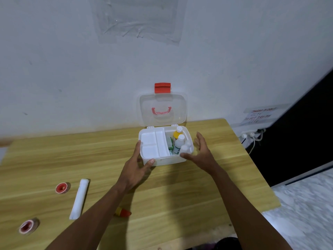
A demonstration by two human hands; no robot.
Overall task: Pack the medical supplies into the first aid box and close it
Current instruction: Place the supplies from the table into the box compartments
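The white first aid box point(163, 161) stands open on the wooden table point(162, 195), its clear lid point(162, 109) with red latch upright against the wall. A white divided tray point(153, 144) covers its left half. In the right half stand a yellow bottle point(177, 134) and two white bottles point(179, 143), beside a green packet point(170, 145). My left hand point(138, 166) holds the box's front left corner, thumb on the front wall. My right hand point(201, 150) hovers open at the box's right side. Two red-cored tape rolls point(62, 188) point(28, 226), a white gauze roll point(79, 198) and a small red-and-yellow tube point(123, 212) lie at the left.
The table's back edge meets a white wall. At the right, beyond the table's edge, are a power strip with cables point(252, 135), a paper notice point(259, 115), and a dark panel.
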